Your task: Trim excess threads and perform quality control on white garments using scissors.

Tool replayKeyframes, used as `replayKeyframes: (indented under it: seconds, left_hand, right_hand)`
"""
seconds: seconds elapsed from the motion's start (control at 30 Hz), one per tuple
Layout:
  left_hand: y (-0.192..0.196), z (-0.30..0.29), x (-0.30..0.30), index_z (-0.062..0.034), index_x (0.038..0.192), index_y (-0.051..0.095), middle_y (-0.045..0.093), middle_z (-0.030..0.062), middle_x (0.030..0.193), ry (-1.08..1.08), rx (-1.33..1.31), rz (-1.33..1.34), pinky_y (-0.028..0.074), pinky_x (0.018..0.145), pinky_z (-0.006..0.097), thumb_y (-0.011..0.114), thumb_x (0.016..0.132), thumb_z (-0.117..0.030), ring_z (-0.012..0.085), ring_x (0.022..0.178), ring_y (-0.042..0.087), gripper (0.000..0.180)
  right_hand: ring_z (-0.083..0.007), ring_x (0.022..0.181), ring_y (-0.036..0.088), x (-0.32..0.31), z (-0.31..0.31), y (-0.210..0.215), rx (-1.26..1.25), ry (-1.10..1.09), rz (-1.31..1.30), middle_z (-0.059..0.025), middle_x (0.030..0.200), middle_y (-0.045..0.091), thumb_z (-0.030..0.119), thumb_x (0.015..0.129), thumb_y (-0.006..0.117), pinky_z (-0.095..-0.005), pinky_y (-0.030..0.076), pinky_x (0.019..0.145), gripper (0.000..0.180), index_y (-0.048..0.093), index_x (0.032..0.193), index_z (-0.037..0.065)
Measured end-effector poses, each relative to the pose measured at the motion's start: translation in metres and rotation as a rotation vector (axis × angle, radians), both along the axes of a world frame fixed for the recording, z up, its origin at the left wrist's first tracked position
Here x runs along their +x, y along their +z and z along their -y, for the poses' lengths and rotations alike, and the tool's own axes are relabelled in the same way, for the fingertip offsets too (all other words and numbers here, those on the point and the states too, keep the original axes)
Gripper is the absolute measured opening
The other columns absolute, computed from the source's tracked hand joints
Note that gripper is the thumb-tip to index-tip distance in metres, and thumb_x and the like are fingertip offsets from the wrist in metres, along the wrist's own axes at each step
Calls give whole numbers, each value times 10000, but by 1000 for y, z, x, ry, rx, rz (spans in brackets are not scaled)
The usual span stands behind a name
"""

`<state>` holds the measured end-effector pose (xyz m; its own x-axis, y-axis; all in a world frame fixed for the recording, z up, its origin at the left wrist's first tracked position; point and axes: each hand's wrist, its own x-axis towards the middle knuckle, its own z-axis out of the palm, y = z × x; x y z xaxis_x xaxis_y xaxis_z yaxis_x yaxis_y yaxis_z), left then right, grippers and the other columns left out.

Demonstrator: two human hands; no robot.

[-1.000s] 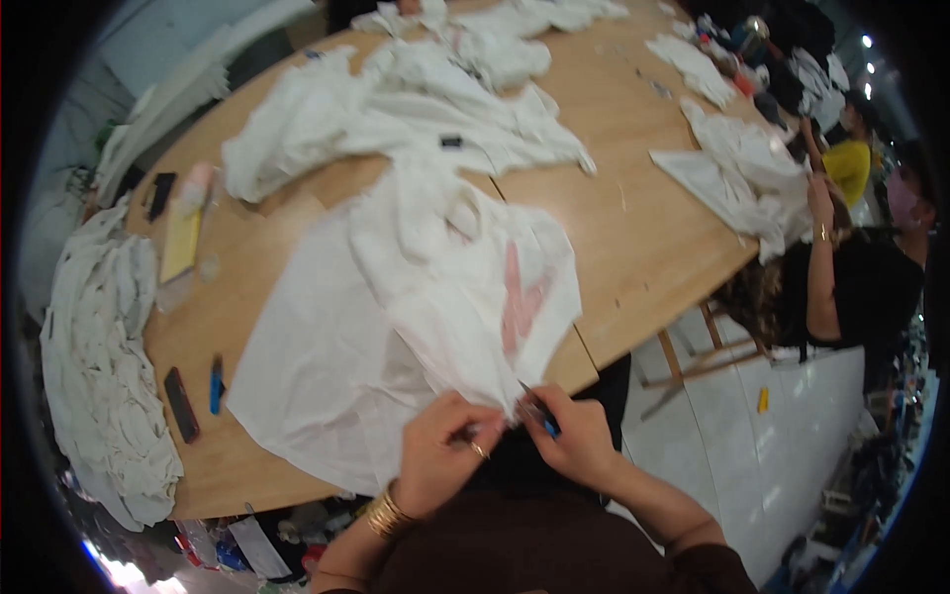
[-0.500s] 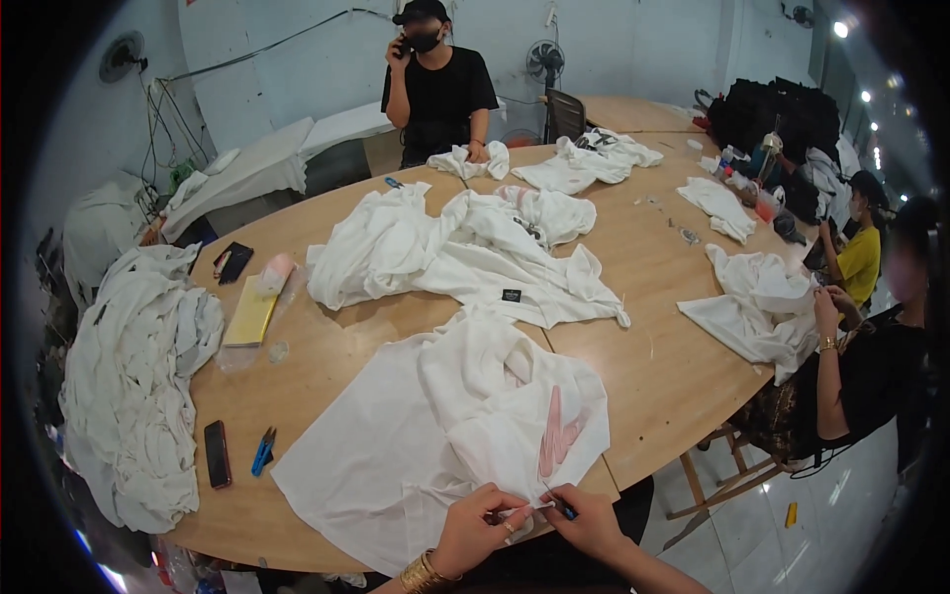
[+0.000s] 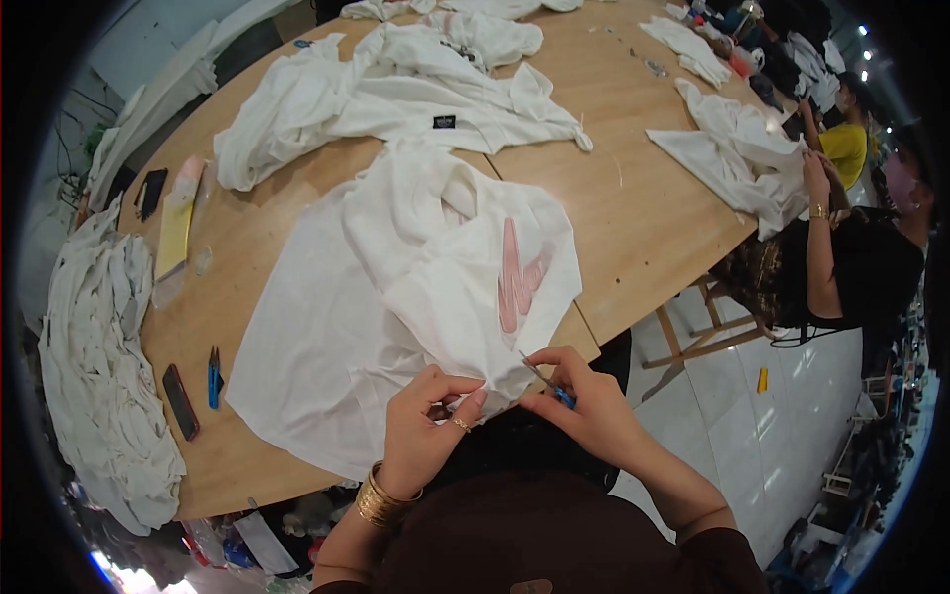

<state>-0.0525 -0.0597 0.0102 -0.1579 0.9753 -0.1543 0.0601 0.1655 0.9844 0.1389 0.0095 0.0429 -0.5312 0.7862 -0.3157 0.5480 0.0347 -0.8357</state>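
Observation:
A white garment [image 3: 396, 287] with a pink printed or sewn patch [image 3: 515, 282] lies spread on the table in front of me. My left hand [image 3: 426, 416] is closed, thumb and fingers pinching the garment's near edge. Just to its right, my right hand [image 3: 584, 406] holds small blue-handled thread snips [image 3: 560, 395]. Their thin blades point up and left, close to the fabric. Whether the blade tips touch a thread is too small to tell.
Left on the table [image 3: 247, 436] lie other blue snips [image 3: 214, 378], a phone [image 3: 180, 401], a yellow pad [image 3: 174, 238] and a heap of white garments [image 3: 104, 366]. More white garments [image 3: 396, 94] lie beyond. At right, a seated co-worker [image 3: 841, 267] handles a white garment [image 3: 742, 158].
The view has tilted down, so the standing person has left it and my torso shows. My hands have moved slightly apart; the left still pinches fabric, the right still holds the snips.

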Motion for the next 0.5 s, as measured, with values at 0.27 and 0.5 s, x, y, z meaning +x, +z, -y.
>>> replayKeyframes:
  seconds: [0.27,0.5]
  left_hand:
    - [15,6,13,12,952,658,548,37,780,-28,-50,50,454,566,186,665,828,-49,85,663,605,138]
    - [11,7,14,0,958,665,556,43,743,-16,-30,-45,468,577,201,670,819,-47,91,655,607,147]
  right_hand:
    - [-196,446,573,-1,25,13,-343,125,-120,-75,573,560,184,974,422,-309,438,431,184,446,1038,13]
    - [-332,487,565,0,27,5,-180,127,-95,-163,570,542,158,954,454,-398,415,443,157,440,971,3]
